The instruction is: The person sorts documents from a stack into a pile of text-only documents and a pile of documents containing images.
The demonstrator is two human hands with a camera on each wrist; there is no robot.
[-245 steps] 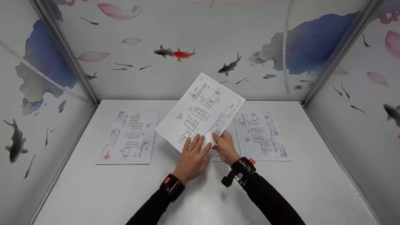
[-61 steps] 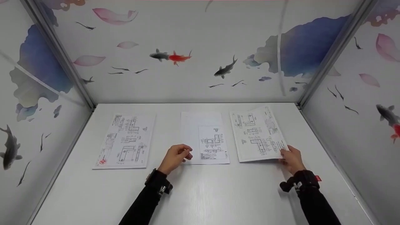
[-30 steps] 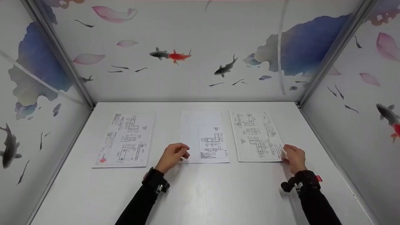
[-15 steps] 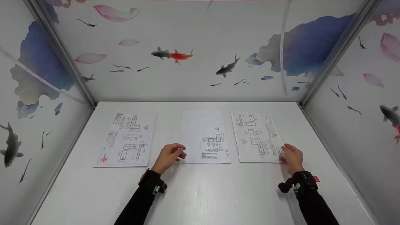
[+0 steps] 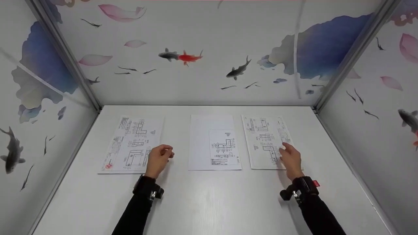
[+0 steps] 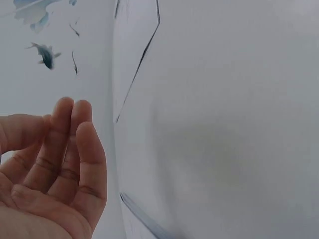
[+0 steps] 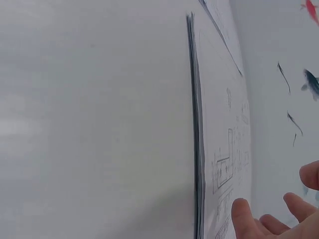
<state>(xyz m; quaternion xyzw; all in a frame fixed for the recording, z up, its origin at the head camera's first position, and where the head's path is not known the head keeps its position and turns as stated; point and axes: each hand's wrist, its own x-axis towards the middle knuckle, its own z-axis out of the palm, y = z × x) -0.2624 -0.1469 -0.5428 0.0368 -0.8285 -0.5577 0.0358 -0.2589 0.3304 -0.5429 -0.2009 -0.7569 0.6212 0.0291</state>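
Observation:
My left hand (image 5: 159, 160) hovers over the right edge of the left stack of drawing sheets (image 5: 112, 147), fingers loosely bent and holding nothing. In the left wrist view the left hand (image 6: 60, 174) has its thumb near the index finger with no sheet between them. My right hand (image 5: 291, 160) is over the lower right part of the right paper stack (image 5: 266, 142), printed with L-shaped part drawings. The right wrist view shows the right hand (image 7: 279, 219) with fingers spread apart, above that stack's layered edge (image 7: 197, 124). A middle paper (image 5: 200, 143), partly blank with one small drawing, lies between the hands.
All three paper piles lie on a white table (image 5: 209, 199). White panels with painted fish and petals enclose it at the back (image 5: 209, 85) and both sides, with grey metal posts (image 5: 65, 55) at the corners.
A sheet held in both hands earliest is no longer held. My right hand has let go of the right stack's corner and shifted left over it. My left hand has moved left from the middle paper.

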